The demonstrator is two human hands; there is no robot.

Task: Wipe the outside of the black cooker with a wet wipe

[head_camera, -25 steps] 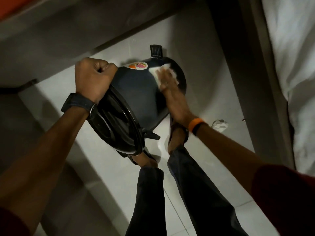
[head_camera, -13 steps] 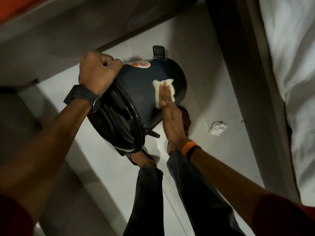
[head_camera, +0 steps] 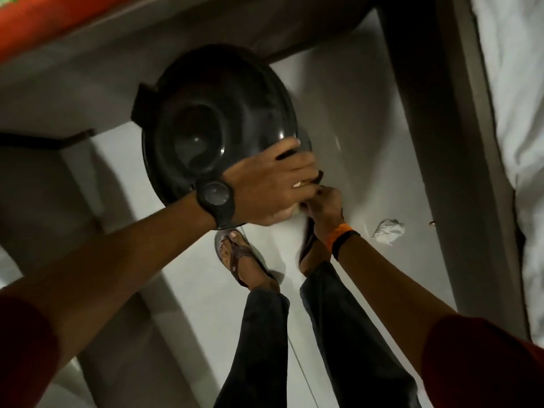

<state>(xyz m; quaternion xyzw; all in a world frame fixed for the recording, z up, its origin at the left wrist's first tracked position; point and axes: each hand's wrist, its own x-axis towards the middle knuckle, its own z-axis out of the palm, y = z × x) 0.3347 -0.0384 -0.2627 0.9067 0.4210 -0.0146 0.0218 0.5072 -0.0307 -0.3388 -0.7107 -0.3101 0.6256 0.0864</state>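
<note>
The black cooker (head_camera: 212, 128) is held up in the air above the floor, its round lid side facing me. My left hand (head_camera: 270, 187), with a black watch on the wrist, grips the cooker's lower right rim. My right hand (head_camera: 323, 201), with an orange band on the wrist, is tucked under and behind the left hand at the cooker's lower side. Only a small pale sliver of the wet wipe (head_camera: 297, 212) shows between the two hands; the rest is hidden.
A crumpled white wipe (head_camera: 388, 228) lies on the pale tiled floor (head_camera: 368, 142) to the right. My sandalled feet (head_camera: 235, 254) stand below the cooker. A bed with white sheets (head_camera: 518, 113) runs along the right; an orange surface (head_camera: 44, 22) lies top left.
The cooker has been turned so its lid side faces me and raised. My left hand shifted from the upper rim to the lower right rim. My right hand moved off the side, down beneath the left.
</note>
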